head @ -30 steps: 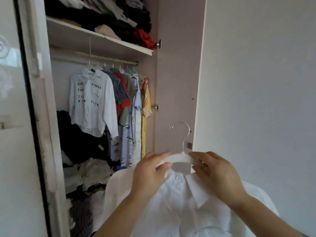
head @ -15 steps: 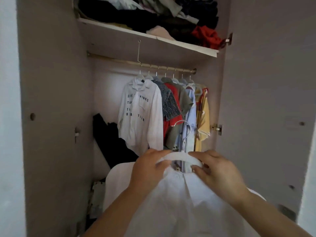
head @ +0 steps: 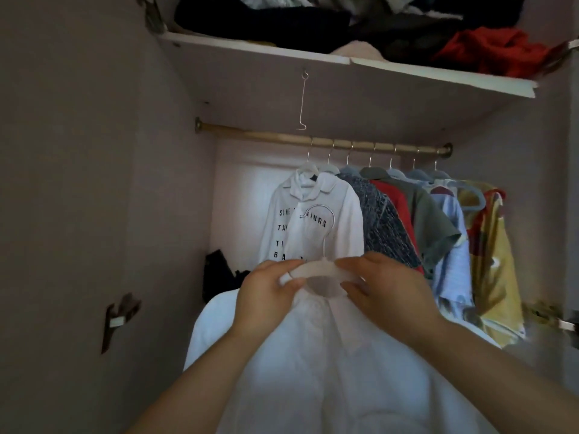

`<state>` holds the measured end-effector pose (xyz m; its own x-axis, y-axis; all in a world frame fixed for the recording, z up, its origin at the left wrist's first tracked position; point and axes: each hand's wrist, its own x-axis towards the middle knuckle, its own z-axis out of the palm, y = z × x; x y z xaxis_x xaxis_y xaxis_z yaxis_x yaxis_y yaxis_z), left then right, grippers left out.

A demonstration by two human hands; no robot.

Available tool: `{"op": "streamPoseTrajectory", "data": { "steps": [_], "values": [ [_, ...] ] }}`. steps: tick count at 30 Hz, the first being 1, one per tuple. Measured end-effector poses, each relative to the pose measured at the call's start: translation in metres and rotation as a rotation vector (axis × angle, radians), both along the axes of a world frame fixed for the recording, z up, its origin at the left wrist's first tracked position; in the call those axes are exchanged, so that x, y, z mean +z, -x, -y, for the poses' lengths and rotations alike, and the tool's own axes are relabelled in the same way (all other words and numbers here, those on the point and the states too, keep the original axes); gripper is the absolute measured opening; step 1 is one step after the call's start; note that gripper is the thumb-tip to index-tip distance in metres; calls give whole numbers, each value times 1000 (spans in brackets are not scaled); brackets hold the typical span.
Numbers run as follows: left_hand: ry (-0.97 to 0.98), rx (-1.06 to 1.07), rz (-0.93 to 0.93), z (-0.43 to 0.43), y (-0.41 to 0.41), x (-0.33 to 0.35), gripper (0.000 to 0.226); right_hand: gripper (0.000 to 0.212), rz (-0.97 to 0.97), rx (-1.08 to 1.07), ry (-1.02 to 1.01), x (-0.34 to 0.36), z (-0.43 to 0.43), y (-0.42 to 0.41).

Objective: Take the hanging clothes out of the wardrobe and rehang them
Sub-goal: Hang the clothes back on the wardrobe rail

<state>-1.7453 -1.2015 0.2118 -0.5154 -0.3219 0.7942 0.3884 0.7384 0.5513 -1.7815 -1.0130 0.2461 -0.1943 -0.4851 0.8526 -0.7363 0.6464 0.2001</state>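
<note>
Head view: left hand (head: 269,296) and right hand (head: 385,292) pinch the hanger (head: 319,271) (shirt (head: 313,371) on), now nearer the rail (head: 275,136) above, judged ready for hooking.

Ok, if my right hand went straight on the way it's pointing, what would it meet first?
Probably the white lettered shirt at the left end of the rail: the right hand, gripping the hanger, points at it. Depth is unclear.

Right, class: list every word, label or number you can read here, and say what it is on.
"SOME": hanging white shirt, top line of print.
"INGS": same line, its start unclear.
"TA", "TI", "BA": starts of the lines below, rest hidden.
Nothing else is readable.
</note>
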Motion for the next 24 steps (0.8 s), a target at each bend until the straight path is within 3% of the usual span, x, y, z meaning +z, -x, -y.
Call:
{"op": "streamPoseTrajectory", "data": {
  "steps": [6,10,16,24],
  "values": [
    [16,58,-56,78,98,61,31,29,-23,-243,-182,70,82,78],
    [91,135,-66,112,152,103,36,24,-110,-380,-191,110,128,127],
    [225,238,-188,152,207,142,40,18,-222,-456,-185,166,178,182],
    [335,316,-113,181,233,166,51,30,-292,-466,-83,233,215,223]
  ]
}}
